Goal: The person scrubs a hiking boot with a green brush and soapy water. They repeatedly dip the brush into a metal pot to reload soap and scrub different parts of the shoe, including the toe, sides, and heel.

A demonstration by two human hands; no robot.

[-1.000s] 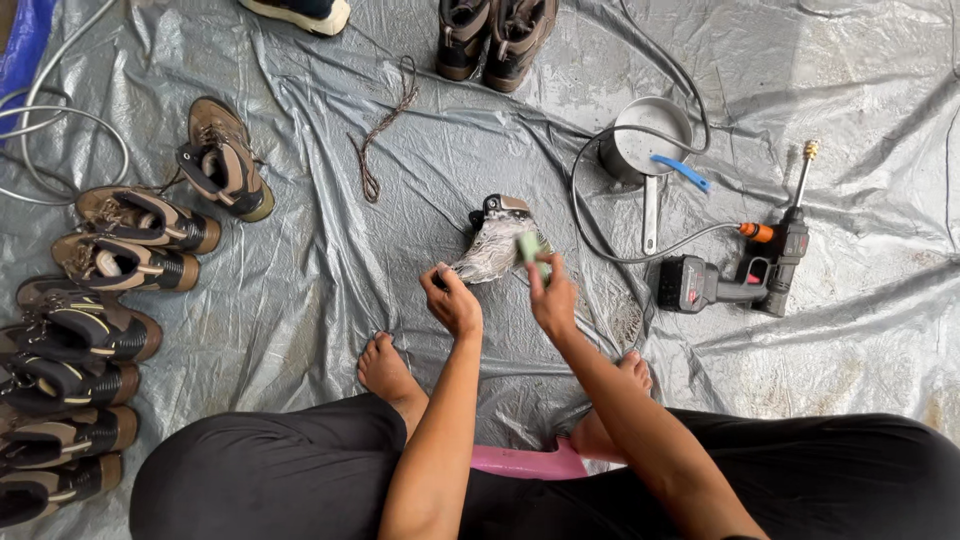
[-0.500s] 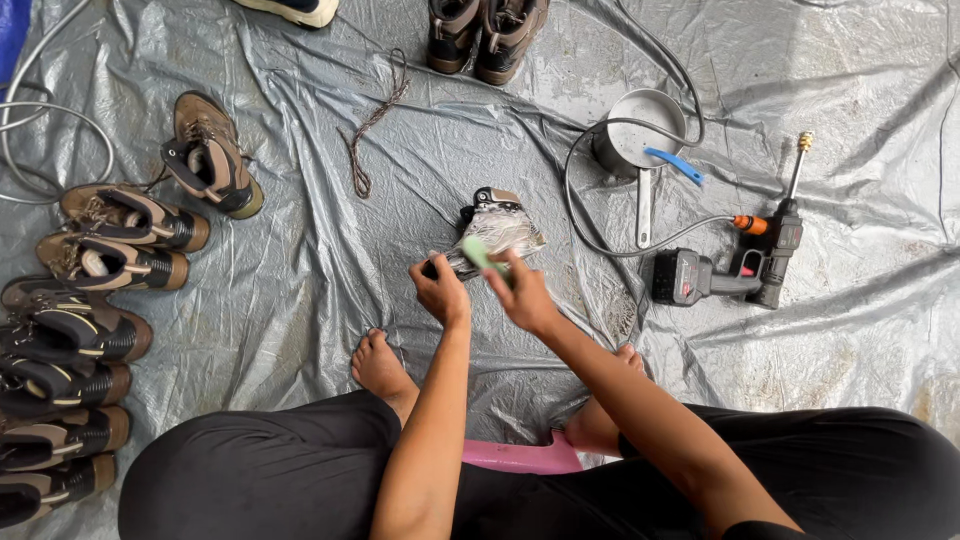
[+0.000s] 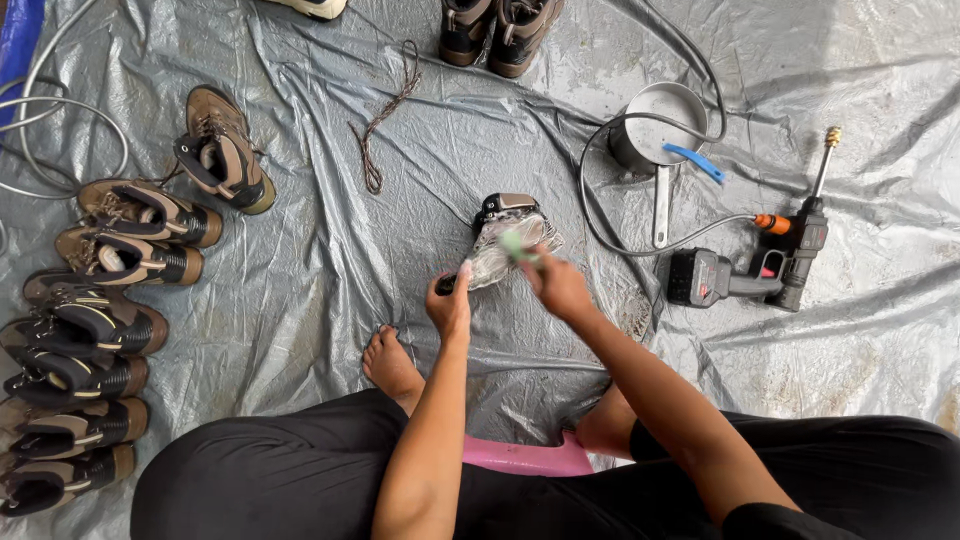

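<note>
Left hand: your left hand (image 3: 450, 305) grips the near end of a wet, soapy grey shoe with a black heel (image 3: 505, 243) at the centre of the frame, fingers closed on it so it stays put under the brush.

Right hand: your right hand (image 3: 558, 285) is wrapped around a small pale green brush (image 3: 516, 246), which is blurred, so its exact shape is hard to tell; the head lies on the shoe's upper.

Shoe: it rests on the crinkled grey plastic sheet (image 3: 330, 260), just ahead of your bare foot (image 3: 390, 362), close enough that both arms reach it from the low pink stool (image 3: 525, 458).

Row at left: brown and black hiking boots (image 3: 110, 300) lie on their sides along the left edge, well apart from the shoe you hold.

Pair at top: two dark boots (image 3: 498, 30) stand at the top centre, partly cut off by the frame.

Lace: a loose brown bootlace (image 3: 385, 115) lies in the upper middle, taken out of its shoe.

Pot: a round metal saucepan with a long handle (image 3: 655, 130) sits at upper right with a blue-handled tool (image 3: 695, 160) across its rim, within your right arm's reach.

Washer: a black cordless spray gun with an orange collar and brass nozzle (image 3: 770, 265) lies at right, its grey hose (image 3: 600, 215) looping round the pot.
</note>
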